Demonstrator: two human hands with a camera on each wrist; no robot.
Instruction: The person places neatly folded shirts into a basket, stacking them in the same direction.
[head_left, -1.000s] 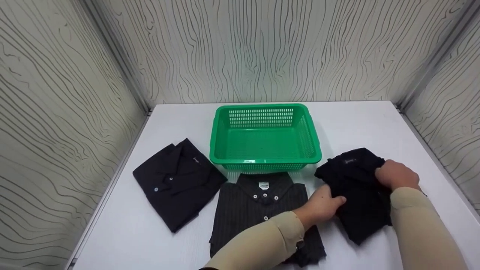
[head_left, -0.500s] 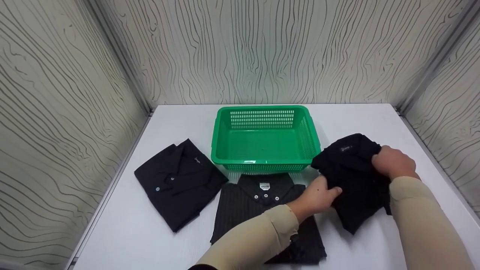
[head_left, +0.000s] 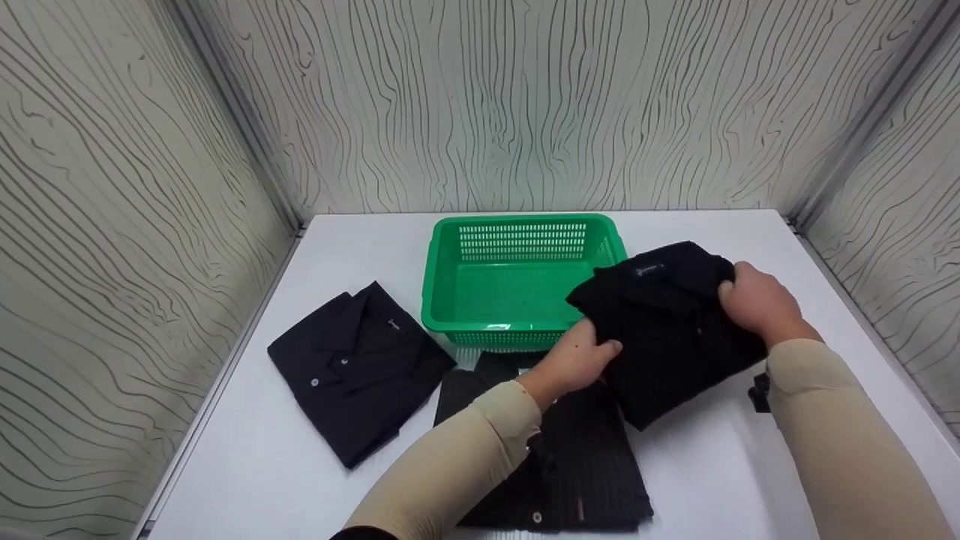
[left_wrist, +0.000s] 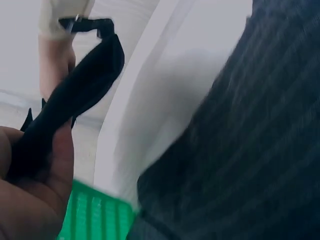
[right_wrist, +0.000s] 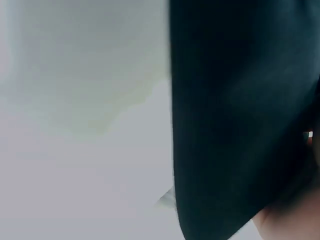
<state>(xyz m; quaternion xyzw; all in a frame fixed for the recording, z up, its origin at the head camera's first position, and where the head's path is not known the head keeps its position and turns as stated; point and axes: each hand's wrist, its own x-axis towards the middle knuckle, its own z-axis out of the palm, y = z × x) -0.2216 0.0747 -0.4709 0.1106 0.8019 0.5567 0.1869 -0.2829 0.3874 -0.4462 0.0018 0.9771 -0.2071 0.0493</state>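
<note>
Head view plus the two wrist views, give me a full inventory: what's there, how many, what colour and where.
Basket: one, green, on the table, towards the back
Held shirt: one, black, between both hands, off the table
Striped shirt: one, dark, on the table in front of the basket
Shirt at the left: one, near-black, flat on the table
Table: one, white, under everything
Wall panels: three, pale with dark wavy lines, left, back and right
Small black thing: one, black, beside the right cuff; unclear what
Sleeves: two, beige, on both arms
Left hand: one, bare, gripping the held shirt's left edge
Right hand: one, bare, gripping its right edge
</note>
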